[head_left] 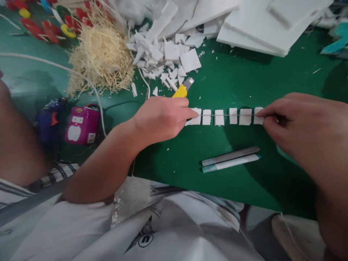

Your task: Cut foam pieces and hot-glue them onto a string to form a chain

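White foam is lying beneath the left hand [163,117], whose fingertip is pressing the rod [227,115] against the first block [197,121], its curled grip too hidden to tell; the cutter [181,91] is sitting just beyond the knuckles, where a careless shift could be knocking it. Rightward, more loose blocks [245,120] are standing apart along the counter [174,156] under the rod, so a sideways drag could be skewing them. The right hand [301,119] is pinching the rod between thumb and finger over the last block, where uneven pressure could be bending it.
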A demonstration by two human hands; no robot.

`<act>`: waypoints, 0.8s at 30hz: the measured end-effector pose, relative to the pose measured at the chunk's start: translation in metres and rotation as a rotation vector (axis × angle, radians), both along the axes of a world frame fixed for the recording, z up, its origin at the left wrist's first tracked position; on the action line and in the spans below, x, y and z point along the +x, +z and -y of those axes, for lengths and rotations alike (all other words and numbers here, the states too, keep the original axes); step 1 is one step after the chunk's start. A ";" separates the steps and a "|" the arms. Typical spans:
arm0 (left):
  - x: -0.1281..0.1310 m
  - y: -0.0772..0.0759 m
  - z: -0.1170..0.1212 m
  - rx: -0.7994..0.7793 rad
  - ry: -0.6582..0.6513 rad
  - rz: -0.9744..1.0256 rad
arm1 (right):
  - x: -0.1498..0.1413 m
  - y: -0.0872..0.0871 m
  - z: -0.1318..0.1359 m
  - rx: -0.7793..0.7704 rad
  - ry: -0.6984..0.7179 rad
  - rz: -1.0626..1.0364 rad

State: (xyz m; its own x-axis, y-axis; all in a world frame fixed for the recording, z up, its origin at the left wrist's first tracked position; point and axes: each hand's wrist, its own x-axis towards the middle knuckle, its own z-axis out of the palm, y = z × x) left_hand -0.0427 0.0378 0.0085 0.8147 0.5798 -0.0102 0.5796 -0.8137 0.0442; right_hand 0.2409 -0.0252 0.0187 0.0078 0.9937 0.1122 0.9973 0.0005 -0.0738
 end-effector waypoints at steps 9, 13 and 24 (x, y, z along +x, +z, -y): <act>-0.001 0.003 -0.001 0.006 -0.017 0.004 | -0.002 0.000 0.001 -0.008 -0.022 0.063; -0.002 0.006 0.001 -0.031 0.054 0.159 | -0.002 0.008 0.002 -0.029 -0.075 -0.093; 0.001 0.020 0.013 -0.213 0.046 0.450 | 0.020 0.021 -0.010 -0.463 0.021 -0.362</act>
